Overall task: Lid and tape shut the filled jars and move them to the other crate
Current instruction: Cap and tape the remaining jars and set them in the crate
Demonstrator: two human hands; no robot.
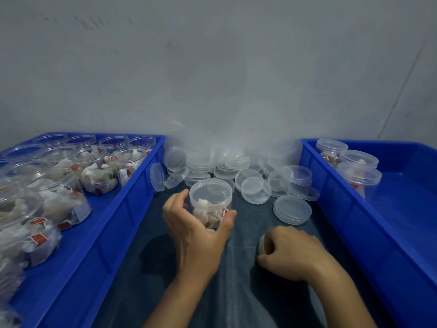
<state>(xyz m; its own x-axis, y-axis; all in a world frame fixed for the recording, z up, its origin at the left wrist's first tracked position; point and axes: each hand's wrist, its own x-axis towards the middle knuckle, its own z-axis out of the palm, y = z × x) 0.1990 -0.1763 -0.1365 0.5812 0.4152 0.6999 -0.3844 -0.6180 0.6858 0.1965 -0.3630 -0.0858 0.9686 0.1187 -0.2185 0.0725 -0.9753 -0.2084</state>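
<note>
The left hand [196,230] grips a filled clear jar [211,209] that stands on the dark table cover [236,292], in the middle between the two blue crates. Its fingers and thumb curl round the lower body of the jar, and a lid [211,193] already sits on top. The right hand [289,253] rests near the jar on its right, fingers curled round a small round thing that looks like a tape roll [262,243]; most of it is hidden, so I cannot be sure.

The step now, as I judge it, is the taping. To do it well, the left hand should keep the jar upright and hold it low, so the seam under the lid stays free. Before tape is put on, it is good to check that the lid sits level all around. The tape should cross the seam and touch both lid and jar wall, and be pressed flat.

The left crate [132,197] holds many open filled jars. The right crate [331,192] holds three lidded jars [358,172] in its far corner, where this jar should go afterwards. Loose spare lids [292,209] lie at the far side of the table.
</note>
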